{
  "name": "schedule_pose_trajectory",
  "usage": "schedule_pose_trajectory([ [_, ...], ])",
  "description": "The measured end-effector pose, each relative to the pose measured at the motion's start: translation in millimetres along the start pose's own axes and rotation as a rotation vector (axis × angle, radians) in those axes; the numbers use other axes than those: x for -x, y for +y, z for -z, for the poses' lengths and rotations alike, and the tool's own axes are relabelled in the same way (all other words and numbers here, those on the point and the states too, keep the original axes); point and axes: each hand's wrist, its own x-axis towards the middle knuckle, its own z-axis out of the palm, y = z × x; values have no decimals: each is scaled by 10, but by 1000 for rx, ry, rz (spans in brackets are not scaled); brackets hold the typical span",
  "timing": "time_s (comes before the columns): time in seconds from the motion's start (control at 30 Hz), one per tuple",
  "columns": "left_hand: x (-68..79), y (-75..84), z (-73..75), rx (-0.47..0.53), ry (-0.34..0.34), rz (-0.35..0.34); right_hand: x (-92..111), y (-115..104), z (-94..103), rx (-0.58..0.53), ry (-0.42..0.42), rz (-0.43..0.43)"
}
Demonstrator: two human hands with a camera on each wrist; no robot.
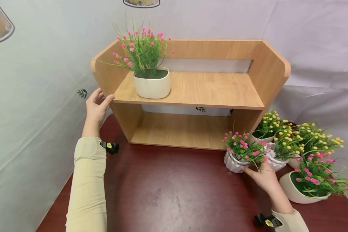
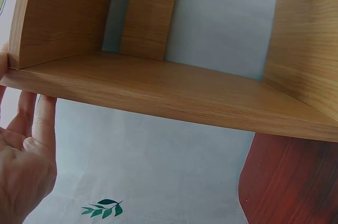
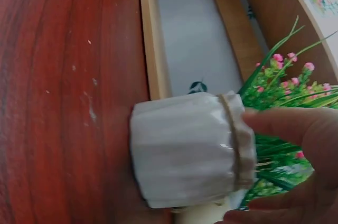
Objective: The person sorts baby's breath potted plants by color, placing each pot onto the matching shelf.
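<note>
My left hand (image 1: 96,108) grips the left side panel of the wooden shelf (image 1: 188,129), thumb at the front edge and fingers on the outer side. The left wrist view shows the fingers (image 2: 45,121) against the panel's outside. At the shelf's right front, my right hand (image 1: 265,177) reaches around a small white ruffled pot (image 3: 185,152) of pink flowers (image 1: 243,145). Its thumb is right at the pot's rim, with the other fingers spread on the far side, partly hidden by leaves in the head view. The pot stands on the dark red table (image 1: 174,190).
A white pot (image 1: 152,85) of pink flowers stands on the upper board's left part. Several pots crowd the table on the right, including yellow flowers (image 1: 290,138) and a large white pot (image 1: 298,191) of pink ones. A pale cloth wall (image 1: 40,96) borders the left side.
</note>
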Motion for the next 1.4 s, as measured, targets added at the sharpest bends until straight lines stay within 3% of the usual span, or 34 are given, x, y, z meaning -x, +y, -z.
schedule_pose_trajectory([
  [0.23,15,3,-5,-37,6,14,-91,115,-191,-241,38,66],
  [0.43,1,-1,-8,-20,3,7,-184,171,-239,-296,27,164],
  [0.8,5,9,-11,-21,1,8,-220,282,-362,-487,20,162],
  [1.2,20,8,7,-3,-16,-24,-218,287,-417,-531,101,206],
  [1.4,12,10,-7,17,-16,-32,-151,108,-326,-513,128,222],
])
